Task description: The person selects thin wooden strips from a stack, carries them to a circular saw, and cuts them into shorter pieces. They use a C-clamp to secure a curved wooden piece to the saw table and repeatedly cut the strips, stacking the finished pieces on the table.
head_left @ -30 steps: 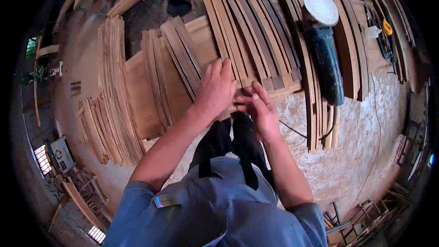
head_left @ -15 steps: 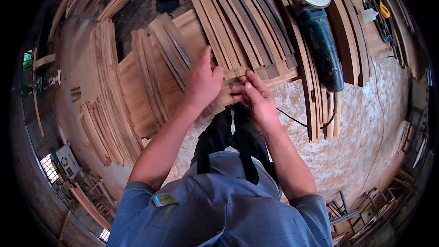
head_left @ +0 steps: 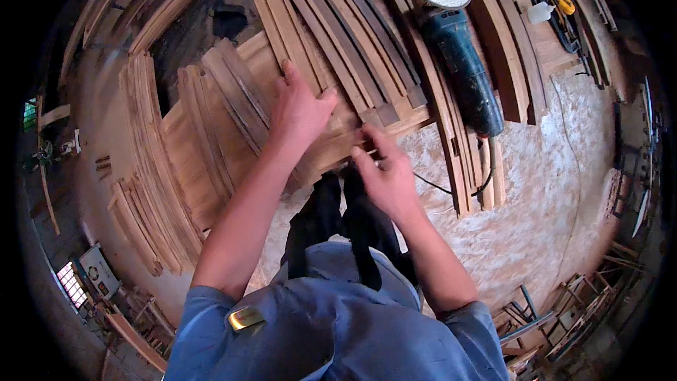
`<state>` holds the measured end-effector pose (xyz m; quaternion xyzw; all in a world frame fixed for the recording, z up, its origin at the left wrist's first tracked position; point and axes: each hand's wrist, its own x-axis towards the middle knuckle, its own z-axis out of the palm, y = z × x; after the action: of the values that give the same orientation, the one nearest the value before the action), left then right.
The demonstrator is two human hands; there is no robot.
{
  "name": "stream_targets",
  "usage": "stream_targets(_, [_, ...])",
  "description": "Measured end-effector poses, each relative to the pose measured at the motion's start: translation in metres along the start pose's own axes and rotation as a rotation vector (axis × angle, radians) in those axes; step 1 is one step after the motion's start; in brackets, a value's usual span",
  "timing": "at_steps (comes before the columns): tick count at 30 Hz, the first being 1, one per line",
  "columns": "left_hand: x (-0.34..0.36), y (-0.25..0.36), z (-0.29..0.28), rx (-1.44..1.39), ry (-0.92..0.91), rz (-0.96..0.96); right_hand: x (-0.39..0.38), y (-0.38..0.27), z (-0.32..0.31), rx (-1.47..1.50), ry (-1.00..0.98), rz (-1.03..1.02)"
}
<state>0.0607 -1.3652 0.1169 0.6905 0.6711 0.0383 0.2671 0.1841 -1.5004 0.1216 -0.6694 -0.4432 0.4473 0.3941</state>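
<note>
A row of long, slightly curved wooden strips [head_left: 331, 42], light and dark brown, lies side by side on a wide board [head_left: 331, 152]. My left hand [head_left: 300, 113] rests over the leftmost strips, index finger stretched out and thumb spread apart from it; nothing is lifted in it. Close to the near ends of the strips is my right hand [head_left: 384, 169], index finger and thumb apart. Its index fingertip is at the strip ends, and its other fingers are partly hidden; I see nothing held in it.
An angle grinder [head_left: 462, 63] with a round pale disc lies on beams to the right, its cord hanging down. More strips [head_left: 236, 92] and a stack of boards [head_left: 151, 141] lie left. A white bottle [head_left: 541, 13] and yellow-handled tool [head_left: 565, 3] are far right.
The whole view has shifted a little. My left hand has moved from the left edge onto the leftmost strips, its thumb spreading. My right hand has drawn slightly back, finger and thumb wider apart.
</note>
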Motion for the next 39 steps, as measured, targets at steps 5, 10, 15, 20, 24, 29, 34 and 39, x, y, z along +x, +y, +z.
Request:
stream_targets(5, [-0.008,0.007,-0.004,0.051,0.022,-0.002,0.052,-0.034,-0.032,-0.675,0.274,-0.342])
stream_targets(10, [-0.009,0.01,-0.014,-0.075,0.005,-0.092,0.107,-0.025,-0.014,-0.979,0.272,-0.259])
stream_targets(15, [-0.02,-0.018,-0.03,-0.701,-0.091,-0.113,0.121,-0.031,0.004,-1.066,0.274,-0.14])
stream_targets(20, [-0.072,-0.046,-0.04,-1.255,-0.132,-0.098,0.121,-0.046,0.013,-1.08,0.275,-0.044])
stream_targets(24, [-0.102,-0.068,-0.047,-1.268,-0.23,0.082,0.116,-0.047,0.01,-1.049,0.219,0.025])
stream_targets(29, [-0.139,-0.104,-0.063,-1.375,-0.265,0.084,0.078,-0.043,0.016,-1.098,0.158,0.097])
stream_targets(34, [-0.162,-0.142,-0.074,-1.305,-0.221,0.165,0.069,-0.041,0.028,-1.105,0.285,0.133])
stream_targets(39, [-0.176,-0.173,-0.083,-1.337,-0.258,0.235,0.07,-0.048,0.037,-1.097,0.301,0.187])
